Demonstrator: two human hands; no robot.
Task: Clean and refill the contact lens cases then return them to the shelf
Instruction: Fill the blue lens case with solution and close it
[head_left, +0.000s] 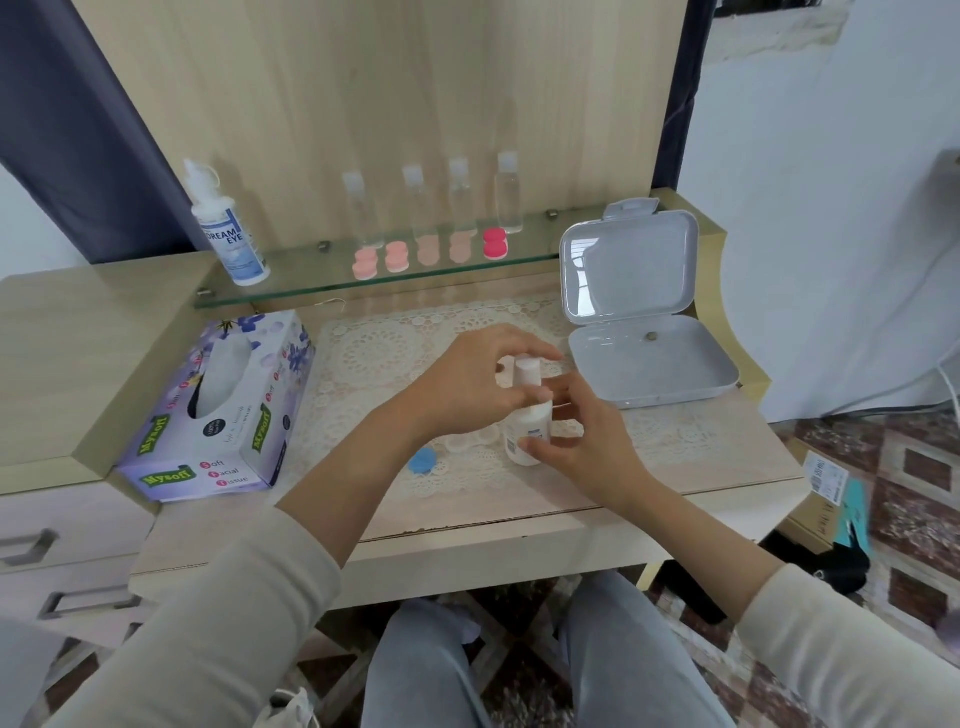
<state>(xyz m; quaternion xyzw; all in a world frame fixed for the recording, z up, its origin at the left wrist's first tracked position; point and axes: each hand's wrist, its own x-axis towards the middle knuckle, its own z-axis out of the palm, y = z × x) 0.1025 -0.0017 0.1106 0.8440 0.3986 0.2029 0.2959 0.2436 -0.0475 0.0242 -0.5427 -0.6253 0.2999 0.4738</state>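
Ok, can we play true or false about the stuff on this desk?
The right hand holds the small white bottle. True.
The grey plastic box is closed. False: its lid stands open.
Five lens cases sit on the glass shelf. True.
The tissue box is on the right of the picture. False: it is on the left.
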